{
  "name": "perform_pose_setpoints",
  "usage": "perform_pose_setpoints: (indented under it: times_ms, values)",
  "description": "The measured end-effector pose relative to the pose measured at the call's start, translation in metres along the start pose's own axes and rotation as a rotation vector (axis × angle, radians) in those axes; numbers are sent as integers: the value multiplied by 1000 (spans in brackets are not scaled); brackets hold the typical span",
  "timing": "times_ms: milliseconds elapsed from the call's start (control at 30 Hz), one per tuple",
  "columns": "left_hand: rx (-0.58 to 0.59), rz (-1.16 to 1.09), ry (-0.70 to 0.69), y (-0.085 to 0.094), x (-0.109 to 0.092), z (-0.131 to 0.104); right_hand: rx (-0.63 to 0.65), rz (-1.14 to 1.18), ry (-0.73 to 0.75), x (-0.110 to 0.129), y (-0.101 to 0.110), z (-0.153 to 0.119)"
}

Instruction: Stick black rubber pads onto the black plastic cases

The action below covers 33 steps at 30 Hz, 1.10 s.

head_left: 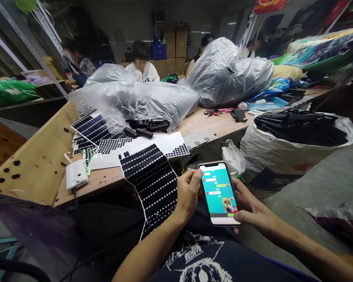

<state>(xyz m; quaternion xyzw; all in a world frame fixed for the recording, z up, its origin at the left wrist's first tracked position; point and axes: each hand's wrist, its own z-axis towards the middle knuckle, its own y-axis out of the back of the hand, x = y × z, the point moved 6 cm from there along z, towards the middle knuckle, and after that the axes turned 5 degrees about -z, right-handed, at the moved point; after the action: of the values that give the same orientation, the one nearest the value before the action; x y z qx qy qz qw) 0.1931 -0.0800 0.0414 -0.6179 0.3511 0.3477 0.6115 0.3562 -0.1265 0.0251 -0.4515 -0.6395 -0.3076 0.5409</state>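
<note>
A smartphone is held upright above my lap, its lit screen showing a chat on a teal background. My right hand wraps round its right side, with the thumb at the lower right of the screen. At the upper left edge, my left hand has its fingers bent and closed against the phone; some fingertips are hidden. Beside my left forearm, a sheet of black round stickers hangs over the table edge. Another white sticker sheet lies flat behind it, with small black plastic parts on top.
Large clear plastic bags cover the back of the wooden table. Pliers lie farther right. A white power bank sits at the left edge. A white sack of black parts stands to the right. Several people sit beyond the table.
</note>
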Motion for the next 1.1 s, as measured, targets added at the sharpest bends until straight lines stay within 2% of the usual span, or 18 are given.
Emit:
perform_pose_setpoints:
  times_ms: [533,800,1100]
  values:
    - [5,-3,-1,2,3,1,7,8,-25,1,-2,-1]
    - [-17,2,-3,0,-2,-1,-28,15,-17,3,-3,-2]
    - [-21,15,7,2,-2,0,17,-2,-3,-1,0,1]
